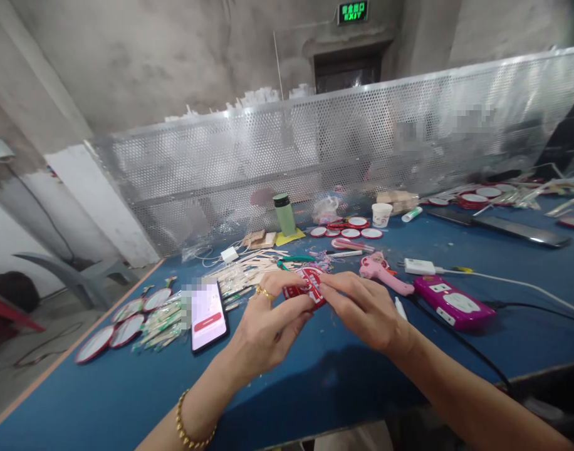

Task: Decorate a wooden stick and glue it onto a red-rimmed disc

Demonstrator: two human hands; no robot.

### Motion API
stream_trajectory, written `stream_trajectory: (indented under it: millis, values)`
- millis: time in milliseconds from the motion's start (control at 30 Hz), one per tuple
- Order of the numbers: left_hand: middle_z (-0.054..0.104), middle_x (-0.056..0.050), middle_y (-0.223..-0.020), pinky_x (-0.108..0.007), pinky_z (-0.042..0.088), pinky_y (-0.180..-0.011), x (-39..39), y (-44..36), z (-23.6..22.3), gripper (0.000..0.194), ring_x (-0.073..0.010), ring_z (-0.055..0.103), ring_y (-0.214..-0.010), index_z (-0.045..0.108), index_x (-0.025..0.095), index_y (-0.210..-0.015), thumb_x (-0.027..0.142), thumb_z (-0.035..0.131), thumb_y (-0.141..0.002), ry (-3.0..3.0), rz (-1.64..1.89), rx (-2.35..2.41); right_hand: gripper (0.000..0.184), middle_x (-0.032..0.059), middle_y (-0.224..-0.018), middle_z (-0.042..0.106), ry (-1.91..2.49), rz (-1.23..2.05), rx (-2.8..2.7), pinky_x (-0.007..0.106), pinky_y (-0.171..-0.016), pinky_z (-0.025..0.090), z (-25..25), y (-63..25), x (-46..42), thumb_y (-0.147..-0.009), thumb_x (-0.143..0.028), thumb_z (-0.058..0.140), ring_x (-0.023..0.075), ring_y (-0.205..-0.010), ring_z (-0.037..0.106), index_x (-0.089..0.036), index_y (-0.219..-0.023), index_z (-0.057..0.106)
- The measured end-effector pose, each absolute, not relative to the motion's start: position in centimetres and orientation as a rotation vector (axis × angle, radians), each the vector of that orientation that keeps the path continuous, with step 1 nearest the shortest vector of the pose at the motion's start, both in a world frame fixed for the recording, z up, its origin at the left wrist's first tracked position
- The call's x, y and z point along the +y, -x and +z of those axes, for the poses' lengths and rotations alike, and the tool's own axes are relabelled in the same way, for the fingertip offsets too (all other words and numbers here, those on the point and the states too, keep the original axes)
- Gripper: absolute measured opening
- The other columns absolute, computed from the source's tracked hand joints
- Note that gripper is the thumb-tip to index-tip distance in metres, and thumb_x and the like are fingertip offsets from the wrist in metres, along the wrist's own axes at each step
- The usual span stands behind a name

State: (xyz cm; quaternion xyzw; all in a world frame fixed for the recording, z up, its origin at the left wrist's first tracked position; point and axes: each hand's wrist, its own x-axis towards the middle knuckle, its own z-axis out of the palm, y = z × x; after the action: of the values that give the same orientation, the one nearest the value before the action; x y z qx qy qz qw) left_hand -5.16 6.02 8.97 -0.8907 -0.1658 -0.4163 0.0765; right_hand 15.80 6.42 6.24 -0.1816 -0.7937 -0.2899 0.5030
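Note:
Between my two hands, above the blue table (287,401), is a round red disc with white print (315,294). My left hand (272,319), with a gold ring and a beaded bracelet, pinches its left side between thumb and fingers. On the disc's right side the fingers of my right hand (362,307) are closed on the edge. My fingers hide part of the disc. A smartphone (208,316) with a lit screen leans left of my left hand. A pink hot glue gun (383,272) lies just beyond my right hand.
White discs with red rims (127,330) and thin sticks (162,326) lie at left. A green bottle (285,216) and paper cup (381,215) stand near the perforated metal screen (249,156). A magenta device (456,305) with a black cable sits at right.

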Motion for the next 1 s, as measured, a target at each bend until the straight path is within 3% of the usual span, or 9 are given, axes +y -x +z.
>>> stream_trajectory:
  millis: [733, 1000]
  values:
    - [0.056, -0.008, -0.117, -0.037, 0.048, -0.094, 6.16, 5.32, 8.72, 0.014, -0.0198, 0.055, -0.109, 0.059, 0.021, -0.101, 0.012, 0.055, -0.091, 2.703, -1.298, -0.599, 0.024, 0.0111, -0.097, 0.071, 0.461, -0.725, -1.923, 0.029, -0.077, 0.057, 5.88, -15.78, 6.84, -0.094, -0.007, 0.047, 0.0180, -0.090, 0.068, -0.014, -0.114, 0.060]
    - [0.057, -0.011, -0.119, -0.041, 0.046, -0.100, 6.51, 5.36, 8.86, 0.036, -0.0224, 0.053, -0.117, 0.050, 0.021, -0.122, 0.016, 0.061, -0.088, 2.713, -1.369, -0.624, 0.020, 0.0118, -0.095, 0.070, 0.468, -0.759, -1.906, 0.029, -0.075, 0.057, 6.00, -15.50, 6.78, -0.092, -0.005, 0.050, 0.0184, -0.086, 0.067, -0.013, -0.108, 0.060]
